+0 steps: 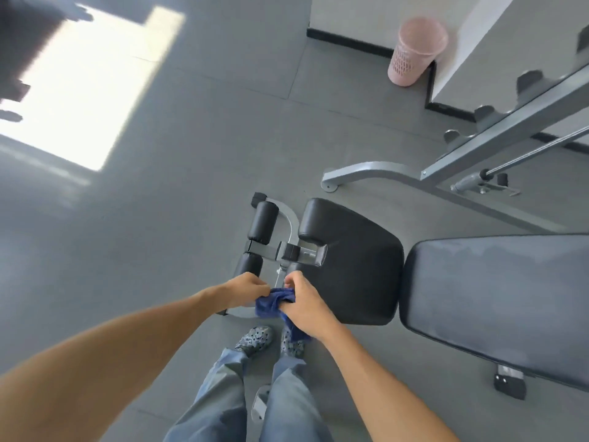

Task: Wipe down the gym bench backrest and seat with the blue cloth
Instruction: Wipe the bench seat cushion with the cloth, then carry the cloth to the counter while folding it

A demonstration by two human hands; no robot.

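Observation:
The blue cloth (272, 303) is bunched between both my hands, just in front of the bench's foot end. My left hand (245, 290) pinches its left side and my right hand (302, 303) grips the other side, with a tail of cloth hanging below my right wrist. The black seat pad (353, 266) lies directly right of my hands. The long backrest pad (503, 298) stretches off to the right and shows pale, streaky sheen across its surface. Neither hand touches a pad.
Black foam leg rollers (263, 226) and a grey frame sit beyond my hands. A grey dumbbell rack (497, 145) stands at the right rear, and a pink mesh bin (416, 51) by the wall. My feet stand below the cloth on grey floor.

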